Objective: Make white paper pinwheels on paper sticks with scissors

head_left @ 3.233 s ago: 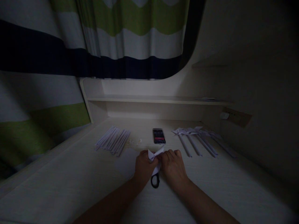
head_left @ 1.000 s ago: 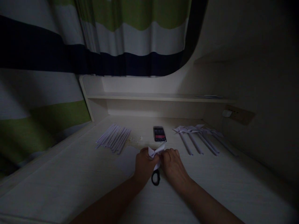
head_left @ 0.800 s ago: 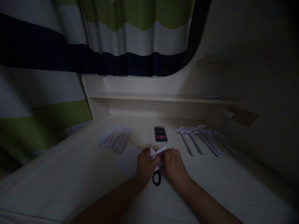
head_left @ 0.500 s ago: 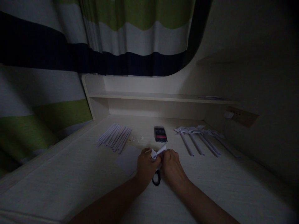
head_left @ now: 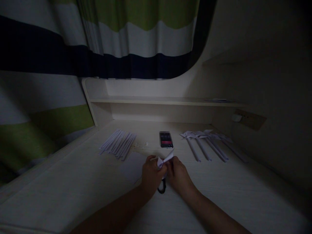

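Left hand: the left hand (head_left: 151, 174) pinches the small white folded paper piece (head_left: 164, 159) from its left side.
Right hand: the right hand (head_left: 178, 175) grips the same paper from the right (the fingers are closed on it).
Paper: held just above the pale wooden desk (head_left: 73, 188), between both hands.
Scissors: black-handled scissors (head_left: 161, 187) lie under the hands.
Behind: a dark phone (head_left: 166, 140), a row of white paper strips (head_left: 118, 145), and finished white paper pinwheels on sticks (head_left: 207, 143).

Two bare forearms come in from the bottom edge, with no sleeve, cuff, watch or band showing anywhere along them. The left hand (head_left: 151, 175) and the right hand (head_left: 179, 177) are ungloved, and no ring can be made out. The light is too dim to show nails or finer marks.
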### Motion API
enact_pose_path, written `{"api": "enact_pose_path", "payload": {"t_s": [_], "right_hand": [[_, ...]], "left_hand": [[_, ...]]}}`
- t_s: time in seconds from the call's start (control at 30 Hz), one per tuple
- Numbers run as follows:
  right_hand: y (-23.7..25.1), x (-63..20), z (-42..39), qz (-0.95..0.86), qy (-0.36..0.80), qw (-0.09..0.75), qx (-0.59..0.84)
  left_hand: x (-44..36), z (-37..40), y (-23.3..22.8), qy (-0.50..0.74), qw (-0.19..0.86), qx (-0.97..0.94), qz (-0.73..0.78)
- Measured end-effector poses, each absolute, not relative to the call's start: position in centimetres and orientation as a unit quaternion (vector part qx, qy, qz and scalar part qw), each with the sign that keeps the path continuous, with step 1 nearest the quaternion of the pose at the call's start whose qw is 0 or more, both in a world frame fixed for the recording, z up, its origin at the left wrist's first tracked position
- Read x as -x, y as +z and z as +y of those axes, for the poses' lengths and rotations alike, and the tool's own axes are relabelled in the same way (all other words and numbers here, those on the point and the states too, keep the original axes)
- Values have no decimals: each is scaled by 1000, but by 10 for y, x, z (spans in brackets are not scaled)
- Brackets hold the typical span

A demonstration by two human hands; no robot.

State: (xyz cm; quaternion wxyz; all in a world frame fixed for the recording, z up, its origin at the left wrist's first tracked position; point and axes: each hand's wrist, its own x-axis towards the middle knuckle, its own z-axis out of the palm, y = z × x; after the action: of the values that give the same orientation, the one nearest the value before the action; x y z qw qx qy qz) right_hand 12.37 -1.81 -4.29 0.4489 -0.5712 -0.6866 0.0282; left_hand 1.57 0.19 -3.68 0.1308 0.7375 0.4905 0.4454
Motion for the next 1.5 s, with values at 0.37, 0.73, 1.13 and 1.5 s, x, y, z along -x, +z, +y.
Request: {"api": "enact_pose_path", "payload": {"t_s": [0.37,0.73,1.13,1.5], "right_hand": [[-41,-130,-19,-743,-94,410,520],[-38,-121,-18,-664,90,455,587],[-36,-120,-21,-678,64,458,571],[-33,-126,-19,-705,-12,458,541]], "left_hand": [[-15,2,-31,471,198,-684,520],[-15,4,-37,475,128,-719,491],[-17,0,-32,492,119,-727,464],[-15,4,-32,507,250,-622,542]]}}
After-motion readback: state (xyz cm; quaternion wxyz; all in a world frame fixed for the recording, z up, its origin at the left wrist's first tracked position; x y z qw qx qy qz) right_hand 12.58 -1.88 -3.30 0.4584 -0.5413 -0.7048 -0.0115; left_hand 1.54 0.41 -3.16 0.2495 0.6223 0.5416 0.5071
